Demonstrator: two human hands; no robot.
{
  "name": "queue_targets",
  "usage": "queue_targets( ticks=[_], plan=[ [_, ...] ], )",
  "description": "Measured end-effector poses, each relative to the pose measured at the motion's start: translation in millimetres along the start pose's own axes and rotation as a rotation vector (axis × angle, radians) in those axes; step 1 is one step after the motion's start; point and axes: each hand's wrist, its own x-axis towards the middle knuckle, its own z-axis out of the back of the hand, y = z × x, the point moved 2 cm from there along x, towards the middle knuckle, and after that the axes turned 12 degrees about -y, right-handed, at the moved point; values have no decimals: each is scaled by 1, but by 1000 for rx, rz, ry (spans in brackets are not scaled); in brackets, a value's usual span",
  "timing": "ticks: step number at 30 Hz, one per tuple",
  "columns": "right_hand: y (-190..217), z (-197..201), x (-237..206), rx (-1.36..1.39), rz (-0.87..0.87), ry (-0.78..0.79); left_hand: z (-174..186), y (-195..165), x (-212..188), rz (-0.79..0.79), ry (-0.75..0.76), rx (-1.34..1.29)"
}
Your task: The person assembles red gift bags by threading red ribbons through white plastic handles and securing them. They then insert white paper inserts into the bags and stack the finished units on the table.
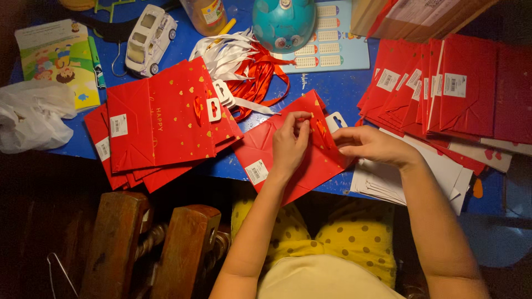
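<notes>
A flat red paper gift bag [266, 149] lies at the near edge of the blue table [332, 91]. My left hand [289, 145] pinches a red ribbon handle [321, 132] at the bag's top. My right hand [372, 145] rests on the bag's right edge and holds the same ribbon end beside a white hang tag [334, 119]. To the left sits a pile of finished red bags with gold hearts [160, 119]. On the right, a fanned stack of flat red bags [443, 83] lies with white barcode stickers showing.
Loose white and red ribbons [244, 61] lie behind the bag. A white toy car [148, 37], a teal round toy [284, 22], a picture book [60, 58], a crumpled white plastic bag [30, 113] and white card sheets [438, 171] ring the work spot. A wooden chair back [144, 243] stands lower left.
</notes>
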Motion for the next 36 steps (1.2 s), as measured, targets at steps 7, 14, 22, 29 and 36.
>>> queue_targets(
  ticks=[7,14,22,29,36],
  plan=[
    [33,-25,23,-424,163,24,10,-19,0,-176,-170,3],
    [51,-42,30,-575,142,54,10,-24,-3,-386,-231,217],
    [51,-10,23,-379,222,99,9,-5,2,-214,-212,78],
    [50,-7,16,-640,258,85,10,-11,1,-213,-227,65],
    [64,-14,26,-602,536,-324,9,-12,-1,-325,-262,60]
  ],
)
